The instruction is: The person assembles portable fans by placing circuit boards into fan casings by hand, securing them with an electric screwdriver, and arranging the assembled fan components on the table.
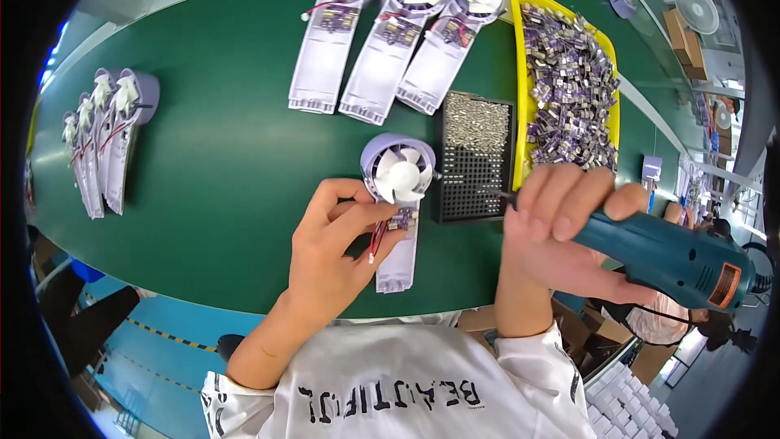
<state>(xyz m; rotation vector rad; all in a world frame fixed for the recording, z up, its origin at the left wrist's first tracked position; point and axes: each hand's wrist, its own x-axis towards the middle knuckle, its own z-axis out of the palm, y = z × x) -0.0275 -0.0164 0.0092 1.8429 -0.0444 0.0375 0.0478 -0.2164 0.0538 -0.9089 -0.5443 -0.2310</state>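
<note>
The left hand (pixel 329 244) rests on a lilac handheld fan half-shell (pixel 398 223) that lies on the green table (pixel 227 130), its fingers curled over the small circuit board and the red and white wires at the middle of the shell, pinning it down. The white fan blades sit in the round head of the shell, just beyond the fingertips. The right hand (pixel 561 223) is closed around the grip of a teal electric screwdriver (pixel 674 256), whose body runs off to the right; its tip points toward the left, just beside the black screw tray (pixel 475 187), and is mostly hidden by the fingers. That tray, with a heap of small silver screws at its far end, stands just right of the fan. Touching its right edge is a yellow bin (pixel 520 97) full of small purple and silver parts. Farther up the table three more open fan shells (pixel 382 41) lie side by side, and at the far left a row of assembled fans (pixel 106 130) leans together.
</note>
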